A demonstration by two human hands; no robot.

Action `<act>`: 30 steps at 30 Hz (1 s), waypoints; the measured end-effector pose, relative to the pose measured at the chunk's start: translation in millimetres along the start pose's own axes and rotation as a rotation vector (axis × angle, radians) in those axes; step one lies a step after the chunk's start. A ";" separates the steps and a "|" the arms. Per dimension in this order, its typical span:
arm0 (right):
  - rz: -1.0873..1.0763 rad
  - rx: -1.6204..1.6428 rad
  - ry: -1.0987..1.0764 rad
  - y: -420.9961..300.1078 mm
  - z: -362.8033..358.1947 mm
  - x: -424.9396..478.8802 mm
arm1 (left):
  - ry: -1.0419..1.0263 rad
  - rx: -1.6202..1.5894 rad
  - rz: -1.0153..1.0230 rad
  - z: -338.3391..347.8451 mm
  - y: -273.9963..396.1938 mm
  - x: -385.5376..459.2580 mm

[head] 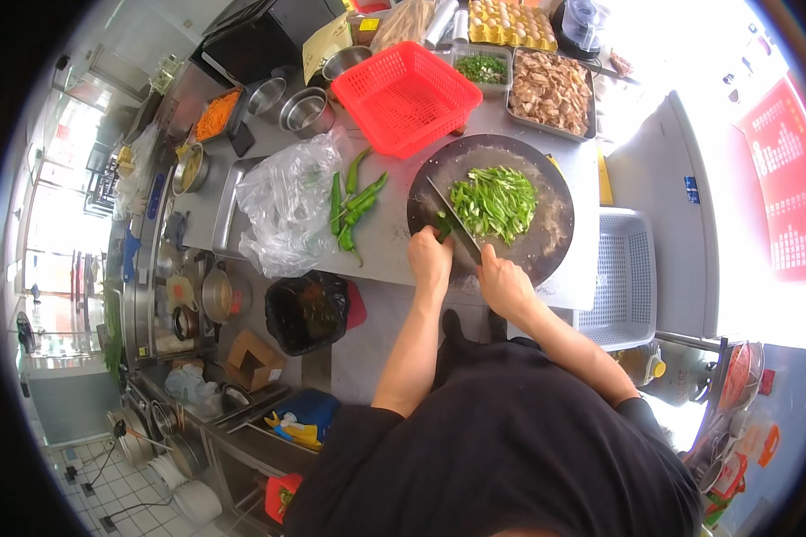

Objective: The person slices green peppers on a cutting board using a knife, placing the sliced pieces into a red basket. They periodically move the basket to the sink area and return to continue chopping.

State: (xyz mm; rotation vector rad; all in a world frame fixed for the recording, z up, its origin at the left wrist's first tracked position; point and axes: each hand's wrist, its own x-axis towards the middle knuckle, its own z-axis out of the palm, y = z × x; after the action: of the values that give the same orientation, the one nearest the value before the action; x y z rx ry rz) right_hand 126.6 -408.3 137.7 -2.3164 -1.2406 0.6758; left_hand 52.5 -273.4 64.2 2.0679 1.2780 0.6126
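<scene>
On the round dark chopping board (551, 228), my left hand (432, 255) holds a piece of green chili pepper (442, 227) near the left edge. The handle of a kitchen knife (453, 218) is gripped in my right hand (505, 278); its blade slants up and left between the held pepper and a heap of sliced green peppers (494, 203). Several whole green chili peppers (359, 203) lie on the metal table left of the board, beside a crumpled clear plastic bag (292, 198).
A red plastic basket (410, 101) stands behind the board, with a tray of cut meat (552, 90) at back right. Steel bowls (307, 113) are at back left. Below the table edge are a black-lined bin (307, 315) and, on the right, a grey plastic crate (621, 275).
</scene>
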 end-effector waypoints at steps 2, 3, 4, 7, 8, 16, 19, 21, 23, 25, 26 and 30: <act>0.022 -0.023 -0.035 -4.3 2.8 -3.3 | 0.021 0.016 -0.034 3.1 -2.0 0.3; 0.033 -0.056 -0.053 -8.1 5.1 -4.5 | 0.031 0.024 -0.051 2.8 -0.1 0.5; 0.043 -0.089 -0.072 -11.0 6.7 -5.1 | 0.030 -0.001 -0.087 3.0 2.5 2.2; -0.050 -0.111 0.057 -6.5 23.5 18.2 | 0.028 -0.057 -0.143 4.6 11.2 11.2; -0.033 -0.100 0.045 -0.2 21.9 16.4 | 0.022 -0.061 -0.133 7.3 8.8 11.5; -0.034 -0.092 0.000 -8.2 16.7 20.3 | -0.015 -0.159 -0.164 18.6 -16.1 10.9; 0.000 -0.103 -0.048 -7.2 1.0 1.5 | -0.056 -0.184 -0.226 5.3 -3.5 8.6; -0.005 -0.139 -0.047 -11.1 5.5 1.4 | -0.033 -0.156 -0.193 6.7 -5.5 3.6; -0.036 -0.123 0.011 -4.4 24.2 19.7 | 0.025 -0.092 -0.049 20.0 -21.7 9.2; -0.020 -0.085 -0.008 -4.1 16.1 21.0 | -0.046 -0.228 -0.171 10.5 -15.0 7.1; -0.012 -0.067 -0.018 -5.5 10.8 20.5 | -0.060 -0.241 -0.210 5.7 -11.1 6.1; -0.003 -0.126 -0.076 -10.9 12.3 8.4 | -0.005 -0.240 -0.241 11.8 -16.3 1.9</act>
State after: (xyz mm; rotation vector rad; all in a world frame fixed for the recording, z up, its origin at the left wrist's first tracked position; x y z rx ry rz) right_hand 116.3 -393.9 132.4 -2.4103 -1.3560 0.7101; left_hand 51.1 -269.3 44.5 1.6908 1.3538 0.6172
